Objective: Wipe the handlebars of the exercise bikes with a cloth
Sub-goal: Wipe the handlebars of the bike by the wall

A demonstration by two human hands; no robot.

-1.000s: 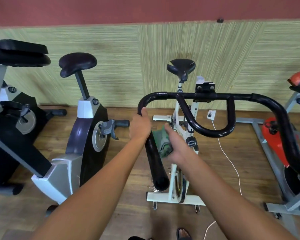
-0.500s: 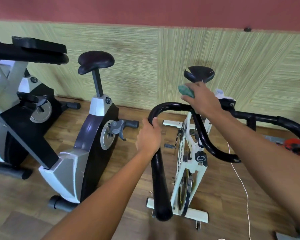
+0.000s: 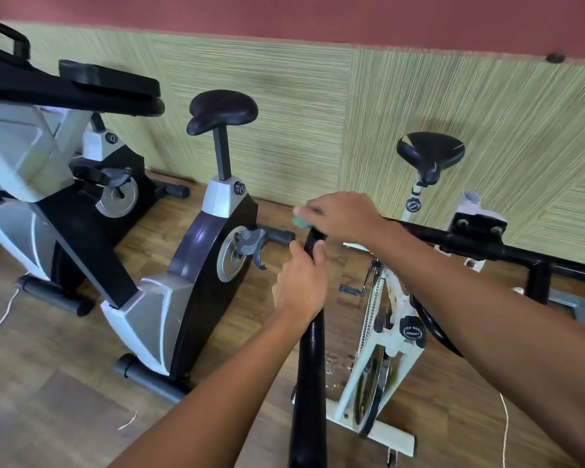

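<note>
A white spin bike (image 3: 399, 319) stands before me with a black handlebar (image 3: 309, 373) that runs up the middle and bends right into a crossbar. My left hand (image 3: 299, 285) grips the left arm of the handlebar just below its top bend. My right hand (image 3: 341, 216) sits on the top bend and holds a green cloth (image 3: 299, 221) against it. Only a small corner of the cloth shows past the fingers.
A black and grey exercise bike (image 3: 190, 282) stands close on the left, another one (image 3: 48, 170) further left. The striped green wall (image 3: 318, 113) is behind them. A white cord (image 3: 505, 430) lies on the wooden floor at the right.
My right hand with the cloth has moved left along the crossbar to the top-left bend of the handlebar. My left hand has kept its grip. The view has swung left.
</note>
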